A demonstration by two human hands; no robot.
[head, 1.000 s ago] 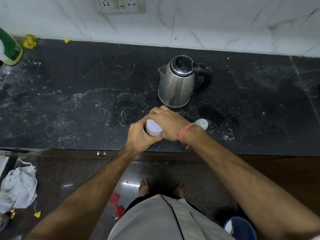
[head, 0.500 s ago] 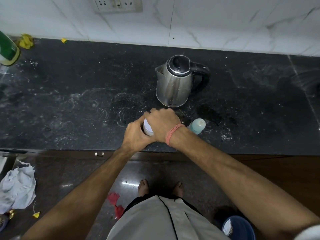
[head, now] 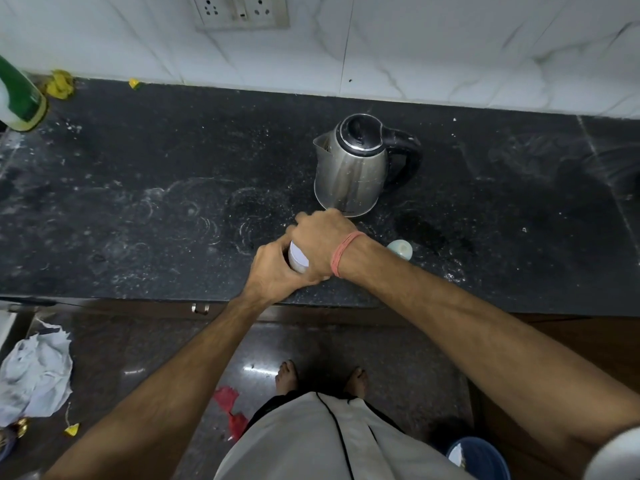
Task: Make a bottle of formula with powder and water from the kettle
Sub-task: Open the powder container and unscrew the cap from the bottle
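A small white-topped container (head: 298, 257), the powder tin as far as I can tell, stands near the front edge of the black counter (head: 138, 209). My left hand (head: 273, 275) grips its side from the left. My right hand (head: 322, 242) is closed over its top, hiding most of it. A steel kettle (head: 349, 174) with a black lid and handle stands just behind my hands. A pale teal baby bottle (head: 401, 249) peeks out to the right, behind my right wrist.
A green bottle (head: 17, 98) stands at the far left of the counter. Yellow scraps (head: 60, 84) lie by the wall. A wall socket (head: 242, 10) sits above. White powder marks streak the counter. The floor below holds crumpled paper (head: 34, 375) and a blue bucket (head: 479, 459).
Both hands stay clamped on the container, shifting slightly left, and the right hand has turned a little on its top. The kettle has not moved.
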